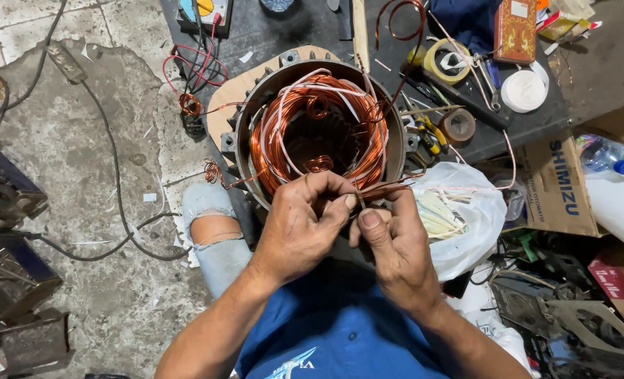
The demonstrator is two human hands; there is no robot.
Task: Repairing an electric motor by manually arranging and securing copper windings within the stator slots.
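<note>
Just beyond the grip sits the motor stator (241, 133), probably heavy and rigid, with springy copper windings (277, 133). Left hand (301, 228) and right hand (389, 245) pinch thin, bendable copper wire ends (389, 188); best held near the tips.

The single head-worn camera looks steeply down from close above the person's hands, facing forward over a dark workbench (284, 31), with concrete floor (115, 126) at the left.
</note>
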